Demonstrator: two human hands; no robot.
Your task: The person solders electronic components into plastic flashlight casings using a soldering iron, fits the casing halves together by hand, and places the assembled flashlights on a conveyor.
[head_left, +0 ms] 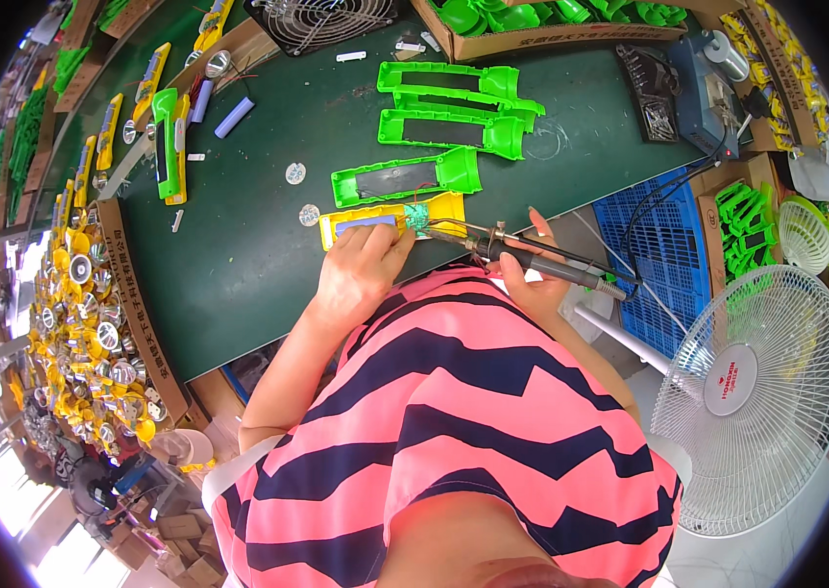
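Note:
My left hand [361,272] bends over the near side of a yellow flashlight housing [449,208], its fingertips gripping the edge. Inside the housing lie a blue cylindrical battery [367,223] and a small green circuit board [416,218] with thin wires. What the left fingertips pinch is partly hidden by the hand. From the right, a soldering iron [557,268] with a thin metal feed tube is held in my right hand [535,279]; its tip points at the circuit board. Just beyond lies a green housing half [459,171] with a dark panel.
More green housing halves [503,132] lie farther back. Loose batteries [235,117] and a green-and-yellow flashlight [169,147] are at left. A box of yellow parts and reflectors [140,304] borders the table's left. A soldering station [704,98] stands back right; a white fan [757,392] is at right.

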